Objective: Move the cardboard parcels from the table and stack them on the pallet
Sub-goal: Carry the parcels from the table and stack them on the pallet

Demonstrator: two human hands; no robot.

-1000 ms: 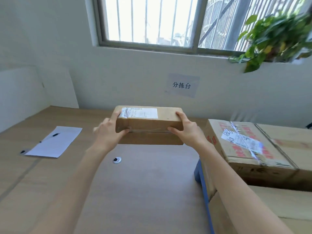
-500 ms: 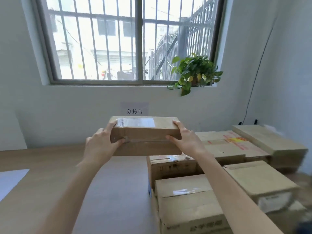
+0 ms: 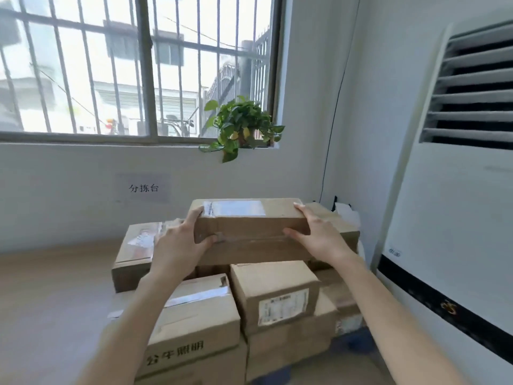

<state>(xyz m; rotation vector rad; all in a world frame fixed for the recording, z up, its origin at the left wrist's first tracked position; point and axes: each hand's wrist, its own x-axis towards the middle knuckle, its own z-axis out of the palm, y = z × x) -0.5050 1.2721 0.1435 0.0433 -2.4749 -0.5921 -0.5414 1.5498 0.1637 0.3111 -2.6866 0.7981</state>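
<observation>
The left grip (image 3: pixel 177 245) and the right grip (image 3: pixel 322 240) clasp a long, flat cardboard parcel (image 3: pixel 249 232) by its two short ends, so the parcel lies crosswise between them, level, with its long front face turned to the camera. Each grip is curled round its end: the thumb presses on the front face near the taped seam, while the fingers fold over the top edge at the corner. A white label (image 3: pixel 234 208) sits on the parcel's top, nearer the left grip. The parcel is above a stack of other boxes; whether its underside touches them cannot be told. Just below it stands a box with a printed label (image 3: pixel 277 293) on its front, and beside that, to the left, a taped box with dark printed characters (image 3: pixel 191 326). Behind the left grip lies a wider taped box (image 3: pixel 133 257), and behind the right grip the corner of another box (image 3: pixel 336 220) shows. A blue patch (image 3: pixel 358 340) low at the stack's right foot is too blurred to name. The wooden desk (image 3: pixel 50 287) stretches off to the left. On the wall behind hangs a paper sign (image 3: pixel 144 188); above it a barred window (image 3: pixel 111 65) has a potted plant (image 3: pixel 244 126) on its sill. A white standing air conditioner (image 3: pixel 458 204) fills the right side.
</observation>
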